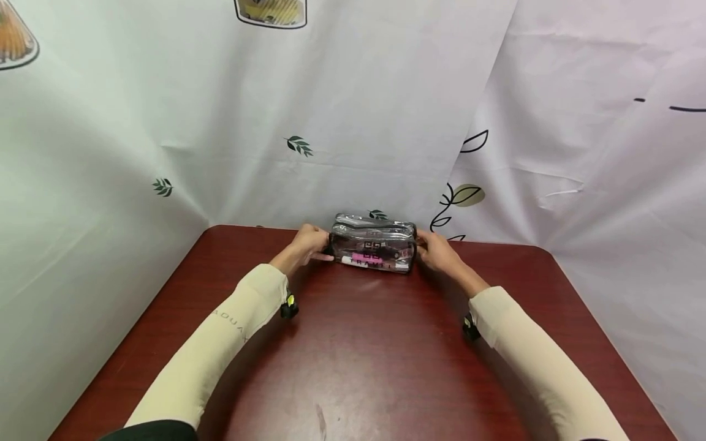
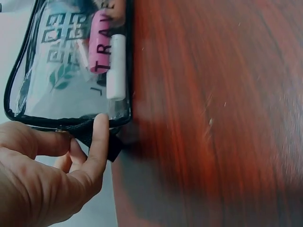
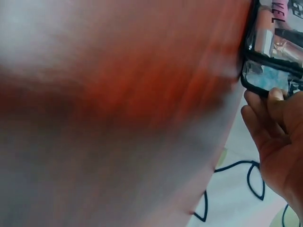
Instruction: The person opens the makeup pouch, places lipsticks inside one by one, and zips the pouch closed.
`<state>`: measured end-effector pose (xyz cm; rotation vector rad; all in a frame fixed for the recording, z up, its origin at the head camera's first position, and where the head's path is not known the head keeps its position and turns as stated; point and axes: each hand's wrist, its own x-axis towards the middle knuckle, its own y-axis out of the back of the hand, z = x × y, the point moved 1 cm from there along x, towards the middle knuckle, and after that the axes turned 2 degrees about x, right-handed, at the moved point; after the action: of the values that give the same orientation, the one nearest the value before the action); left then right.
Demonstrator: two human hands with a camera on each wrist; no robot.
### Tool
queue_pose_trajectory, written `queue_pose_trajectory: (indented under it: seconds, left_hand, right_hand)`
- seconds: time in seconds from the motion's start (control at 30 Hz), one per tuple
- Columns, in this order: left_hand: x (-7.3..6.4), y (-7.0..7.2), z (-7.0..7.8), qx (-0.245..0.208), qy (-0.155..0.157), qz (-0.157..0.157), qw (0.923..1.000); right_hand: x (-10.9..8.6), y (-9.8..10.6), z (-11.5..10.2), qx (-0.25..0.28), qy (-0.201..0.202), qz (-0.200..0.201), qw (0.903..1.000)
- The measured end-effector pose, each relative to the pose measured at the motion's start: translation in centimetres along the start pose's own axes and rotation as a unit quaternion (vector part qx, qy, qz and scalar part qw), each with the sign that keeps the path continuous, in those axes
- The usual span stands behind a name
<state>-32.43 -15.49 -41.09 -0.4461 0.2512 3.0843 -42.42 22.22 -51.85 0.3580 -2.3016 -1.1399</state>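
Note:
A clear toiletry bag [image 1: 372,245] with black piping and dark lettering stands at the far edge of the table. Through its plastic show a pink tube [image 2: 100,42] and a white tube [image 2: 116,66]. At the bag's left end, my left hand [image 1: 310,243] pinches the black strap [image 2: 85,130], one finger stretched along the end. My right hand [image 1: 439,250] holds the opposite end, thumb and fingers at the black-edged side in the right wrist view. Part of the right fingers is hidden behind the bag.
The bag and both hands are over a dark red wooden table [image 1: 375,355]. White cloth [image 1: 353,122] with printed leaves hangs right behind the table and along both sides. A small dark device [image 1: 289,306] sits at the left wrist, and another [image 1: 470,327] at the right.

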Motion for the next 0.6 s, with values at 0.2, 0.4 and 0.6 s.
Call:
queue_pose_trajectory:
  seconds: [0.2,0.4,0.6]
  left_hand:
    - [-0.1,-1.8,0.0,-0.003,-0.002,0.018,0.9998]
    - [-0.5,-2.0,0.5,0.015,0.006,0.023,0.9996]
    - [1.0,0.1,-0.1,0.118,-0.055,0.047,0.9903]
  right_hand:
    - [0.4,2.1,-0.7,0.032,-0.027,-0.016,0.9990]
    - [0.3,3.0,-1.8,0.056,-0.021,-0.008,0.9982]
    - [-1.4,6.5,-8.0,0.034,-0.078,-0.029,0.9960]
